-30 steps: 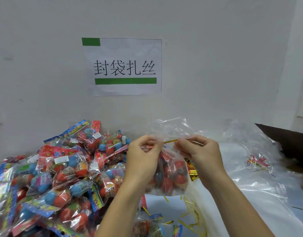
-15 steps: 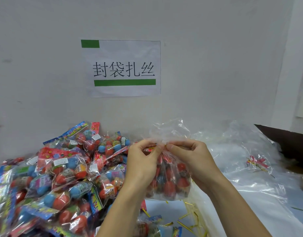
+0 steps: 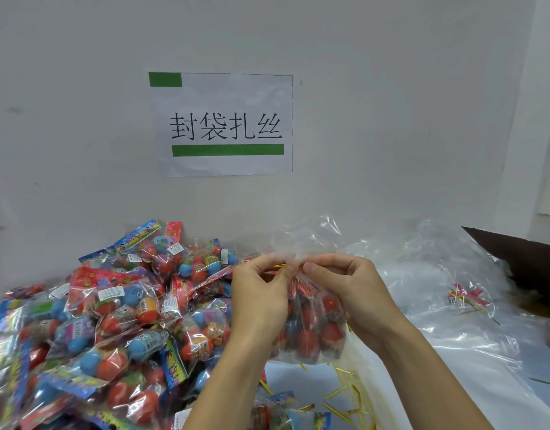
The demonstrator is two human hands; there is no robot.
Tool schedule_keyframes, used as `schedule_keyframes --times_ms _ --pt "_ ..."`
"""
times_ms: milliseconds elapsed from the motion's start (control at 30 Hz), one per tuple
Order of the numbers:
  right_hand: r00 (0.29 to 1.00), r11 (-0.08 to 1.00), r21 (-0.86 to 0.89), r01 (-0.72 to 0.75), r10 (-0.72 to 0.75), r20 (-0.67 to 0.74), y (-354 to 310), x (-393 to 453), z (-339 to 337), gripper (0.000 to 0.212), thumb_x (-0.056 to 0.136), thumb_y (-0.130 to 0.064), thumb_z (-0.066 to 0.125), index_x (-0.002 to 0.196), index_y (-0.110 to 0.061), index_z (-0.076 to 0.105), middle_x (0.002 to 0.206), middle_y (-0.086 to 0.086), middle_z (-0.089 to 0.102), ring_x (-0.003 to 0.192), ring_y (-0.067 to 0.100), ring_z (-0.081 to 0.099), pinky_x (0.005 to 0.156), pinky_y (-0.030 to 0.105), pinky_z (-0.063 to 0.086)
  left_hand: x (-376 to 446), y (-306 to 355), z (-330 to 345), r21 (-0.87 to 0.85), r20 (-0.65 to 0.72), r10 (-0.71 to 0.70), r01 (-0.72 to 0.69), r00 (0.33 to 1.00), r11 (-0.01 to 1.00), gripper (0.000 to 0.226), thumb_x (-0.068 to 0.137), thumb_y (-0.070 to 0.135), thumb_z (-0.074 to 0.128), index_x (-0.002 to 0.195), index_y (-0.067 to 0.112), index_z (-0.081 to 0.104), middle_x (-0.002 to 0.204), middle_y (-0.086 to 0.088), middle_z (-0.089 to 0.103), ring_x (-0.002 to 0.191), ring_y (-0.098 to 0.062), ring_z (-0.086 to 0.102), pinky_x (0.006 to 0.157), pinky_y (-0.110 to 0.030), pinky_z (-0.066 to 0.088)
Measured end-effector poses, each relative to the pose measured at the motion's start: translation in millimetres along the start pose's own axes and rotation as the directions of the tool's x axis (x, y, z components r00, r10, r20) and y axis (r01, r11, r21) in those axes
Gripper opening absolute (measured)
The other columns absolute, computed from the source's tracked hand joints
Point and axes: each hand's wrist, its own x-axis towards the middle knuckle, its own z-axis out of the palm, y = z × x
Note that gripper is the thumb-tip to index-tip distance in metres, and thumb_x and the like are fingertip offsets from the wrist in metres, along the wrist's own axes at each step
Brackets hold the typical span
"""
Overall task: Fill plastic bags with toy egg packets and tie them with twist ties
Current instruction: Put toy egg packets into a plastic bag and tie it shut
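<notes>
change: one second back the gold twist tie [image 3: 278,267] stretched straight between both hands; now only a short glint shows at the gathered neck of the filled plastic bag [image 3: 311,324], so it reads as wrapped and being twisted. judgement: this bag is nearly sealed.
left hand [image 3: 261,293]: one, fingers curled, pinching neck and tie.
right hand [image 3: 345,290]: one, fingers curled, pinching the neck opposite.
filled bag: one, held above the table's near edge, between the hands.
toy egg packets [image 3: 112,315]: a heap, too many to count, table's left side.
loose twist ties [image 3: 339,395]: several, near edge.
empty bags [image 3: 438,305]: a pile, right side, uncountable.
wall sign [image 3: 224,124]: one.
</notes>
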Motion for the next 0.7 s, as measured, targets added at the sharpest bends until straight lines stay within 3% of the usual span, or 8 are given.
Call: schedule_keyframes --times_ms 133,233,367,433,567,700 --pt "0.998 1.000 0.030 0.004 -0.005 0.058 0 0 -1 0.024 0.079 -0.013 0.076 0.098 0.000 0.077 0.099 0.020 0.076 0.101 0.037 0.072 0.098 0.051 0.054 0 1 2 -0.023 -0.054 -0.013 0.012 0.998 1.000 0.025 0.088 0.005 0.072 0.074 0.026 0.075 0.072 0.011 0.074 0.066 0.000 0.067 0.058 -0.013 0.051" --pt "0.991 0.998 0.068 -0.011 0.002 0.132 -2 -1 -2 0.026 0.092 -0.018 0.062 0.104 0.001 0.076 0.105 0.020 0.075 0.104 0.032 0.072 0.095 0.043 0.056 1 1 2 -0.060 -0.081 -0.035 0.030 0.996 0.998 0.023 0.087 0.005 0.074 0.075 0.024 0.075 0.074 0.007 0.075 0.069 -0.003 0.070 0.060 -0.012 0.050" --pt "0.999 0.999 0.036 -0.005 0.004 0.033 -2 2 -3 0.018 0.100 -0.007 0.055 0.102 0.000 0.072 0.099 0.019 0.076 0.099 0.035 0.073 0.089 0.042 0.057 1 1 2 -0.135 -0.050 -0.095 0.087 0.994 0.987 0.015 0.084 0.005 0.076 0.074 0.016 0.078 0.077 -0.002 0.077 0.076 -0.018 0.074 0.070 -0.028 0.056" --pt "1.000 1.000 0.026 -0.012 0.011 0.024 -3 2 -4 0.013 0.094 -0.006 0.063 0.104 0.000 0.070 0.099 0.020 0.076 0.099 0.038 0.072 0.090 0.043 0.056 1 1 2 -0.142 -0.019 -0.104 0.100 0.994 0.985 0.015 0.084 0.004 0.075 0.074 0.013 0.078 0.078 -0.005 0.077 0.079 -0.023 0.074 0.073 -0.033 0.059" --pt "0.997 1.000 -0.012 -0.029 0.030 0.070 -9 0 -8 0.053 0.067 -0.022 0.079 0.111 0.005 0.069 0.107 0.022 0.074 0.107 0.039 0.069 0.102 0.050 0.051 -1 7 1 -0.117 0.064 -0.073 0.080 0.995 0.990 0.021 0.085 0.005 0.075 0.072 0.020 0.079 0.077 -0.003 0.077 0.077 -0.021 0.075 0.068 -0.025 0.060" --pt "0.991 0.998 -0.031 -0.049 0.053 0.120 -12 -2 -13 0.044 0.071 -0.020 0.076 0.106 0.007 0.072 0.106 0.026 0.073 0.104 0.045 0.068 0.096 0.050 0.055 -2 9 1 -0.131 0.096 -0.070 0.082 0.993 0.988 0.018 0.086 0.002 0.073 0.074 0.014 0.079 0.079 -0.006 0.077 0.077 -0.023 0.075 0.069 -0.030 0.060"
